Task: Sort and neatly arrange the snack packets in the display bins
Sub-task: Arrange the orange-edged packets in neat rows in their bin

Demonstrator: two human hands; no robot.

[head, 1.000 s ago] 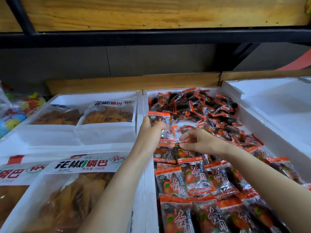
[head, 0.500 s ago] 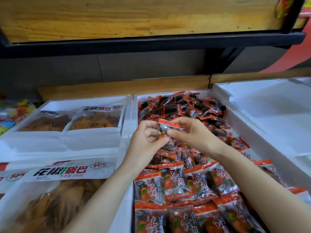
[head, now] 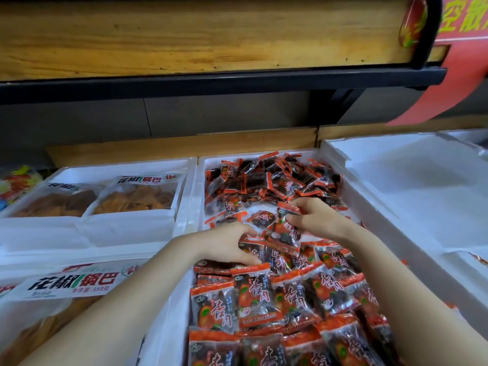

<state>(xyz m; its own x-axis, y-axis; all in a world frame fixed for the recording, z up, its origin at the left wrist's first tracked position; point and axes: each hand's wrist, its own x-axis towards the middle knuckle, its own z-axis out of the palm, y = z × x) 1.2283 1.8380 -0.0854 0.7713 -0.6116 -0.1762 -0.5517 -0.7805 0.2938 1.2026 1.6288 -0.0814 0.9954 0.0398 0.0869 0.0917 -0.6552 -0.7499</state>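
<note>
A white foam bin (head: 194,196) in the middle holds many small red-and-black snack packets. Those in its near half (head: 253,294) lie in neat overlapping rows; those at the back (head: 274,180) are a loose heap. My right hand (head: 317,219) pinches one packet (head: 289,225) by its top edge and holds it upright over the middle of the bin. My left hand (head: 227,243) lies lower and to the left, its fingers curled over the top edge of a packet (head: 252,247) in the farthest neat row.
The left bin (head: 126,228) holds big white bags of yellow crisps (head: 137,196), more of them in front (head: 68,283). A white foam bin (head: 412,186) on the right shows no packets. A wooden shelf with a black rail (head: 211,83) overhangs the bins.
My left hand has dropped from the raised packet onto the row below. My right hand keeps hold of the packet and has moved slightly right. The camera has turned left and tipped up.
</note>
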